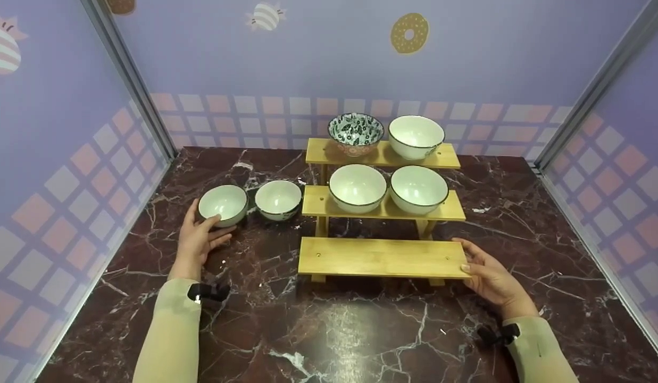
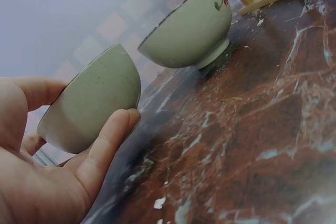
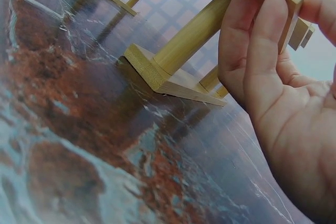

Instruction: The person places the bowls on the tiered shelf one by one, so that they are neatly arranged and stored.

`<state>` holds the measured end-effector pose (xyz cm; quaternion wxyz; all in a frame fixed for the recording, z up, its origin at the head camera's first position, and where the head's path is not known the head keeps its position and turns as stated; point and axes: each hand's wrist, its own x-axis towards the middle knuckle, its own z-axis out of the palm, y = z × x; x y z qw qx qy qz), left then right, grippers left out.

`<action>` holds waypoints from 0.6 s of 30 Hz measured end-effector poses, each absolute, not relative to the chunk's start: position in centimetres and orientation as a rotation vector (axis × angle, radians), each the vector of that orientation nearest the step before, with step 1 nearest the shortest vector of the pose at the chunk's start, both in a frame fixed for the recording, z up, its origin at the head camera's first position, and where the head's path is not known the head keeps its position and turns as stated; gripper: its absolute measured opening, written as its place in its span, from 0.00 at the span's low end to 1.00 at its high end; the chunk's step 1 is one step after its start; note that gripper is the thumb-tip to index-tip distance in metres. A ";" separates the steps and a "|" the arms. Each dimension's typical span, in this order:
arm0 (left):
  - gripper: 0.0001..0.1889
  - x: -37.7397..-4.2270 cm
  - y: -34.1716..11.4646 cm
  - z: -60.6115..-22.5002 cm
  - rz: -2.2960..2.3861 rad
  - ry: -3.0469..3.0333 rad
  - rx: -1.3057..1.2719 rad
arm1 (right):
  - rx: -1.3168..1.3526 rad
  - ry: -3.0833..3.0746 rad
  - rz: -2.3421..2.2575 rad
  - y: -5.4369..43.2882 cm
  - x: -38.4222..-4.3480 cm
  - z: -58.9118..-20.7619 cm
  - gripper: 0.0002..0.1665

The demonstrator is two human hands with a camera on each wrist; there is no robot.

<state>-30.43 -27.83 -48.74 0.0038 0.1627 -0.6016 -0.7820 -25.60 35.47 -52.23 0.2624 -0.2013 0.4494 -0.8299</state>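
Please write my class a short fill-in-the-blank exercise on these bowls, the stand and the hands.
1. The wooden stand has ____ shelves.
2. The bowl with a patterned inside sits on the ____ shelf (top, middle or bottom).
3. The left hand holds one of ____ bowls left of the stand.
4. The right hand grips the ____ shelf (top, middle or bottom).

Missing words: three; top; two; bottom.

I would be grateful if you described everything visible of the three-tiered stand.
The three-tiered stand appears to be pale yellow wood, with flat shelves stepping up toward the back, round posts and flat foot bars. It stands upright on the dark marbled table. Its top shelf bears a patterned bowl on the left and a white bowl on the right; its middle shelf bears two pale bowls. The right hand holds the right end of the bottom shelf.
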 end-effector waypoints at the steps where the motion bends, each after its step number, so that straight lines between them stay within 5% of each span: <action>1: 0.46 -30.2 -27.9 -48.6 -2.456 -1.890 0.504 | -0.546 1.216 -2.245 35.5 -25.6 -52.2 0.36; 18: 0.47 -27.0 -27.6 -45.8 -2.460 -2.032 0.348 | -0.529 1.199 -2.256 35.5 -25.6 -52.3 0.35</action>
